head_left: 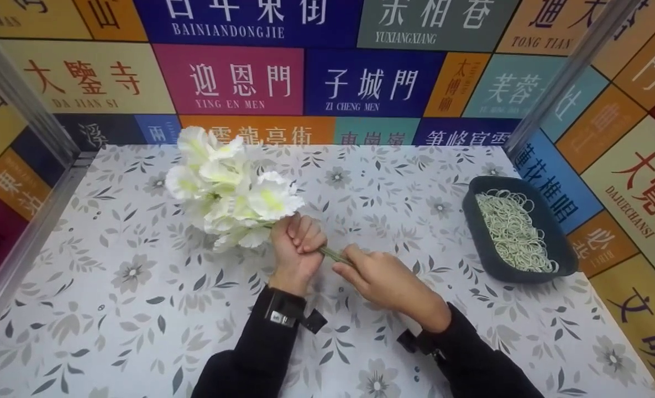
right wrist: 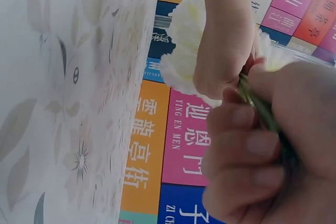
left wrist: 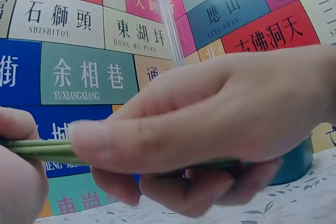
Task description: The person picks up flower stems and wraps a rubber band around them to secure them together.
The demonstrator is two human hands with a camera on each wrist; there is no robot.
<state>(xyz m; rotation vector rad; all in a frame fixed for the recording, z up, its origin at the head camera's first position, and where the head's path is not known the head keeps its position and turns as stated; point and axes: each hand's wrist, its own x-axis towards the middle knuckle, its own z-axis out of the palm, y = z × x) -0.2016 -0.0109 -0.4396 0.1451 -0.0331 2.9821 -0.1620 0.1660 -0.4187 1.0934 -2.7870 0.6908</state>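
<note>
A bunch of white artificial flowers (head_left: pixel 228 188) with yellow-green centres leans to the left above the table. My left hand (head_left: pixel 298 246) grips its stems just below the blooms. Further down, my right hand (head_left: pixel 385 279) holds the lower stems, its thumb lying along them. A short stretch of green stems (left wrist: pixel 44 150) shows between the two hands in the left wrist view. Seen from the right wrist, the fingers (right wrist: pixel 244 150) of my right hand curl round the stems, while the blooms are partly hidden behind my left hand and forearm.
A dark tub (head_left: pixel 473 232) filled with pale green rubber bands (head_left: pixel 515 232) stands at the right of the table. The table (head_left: pixel 134 331) has a leaf-and-flower patterned cover. Panels with coloured sign lettering (head_left: pixel 228 80) rise at the back and sides.
</note>
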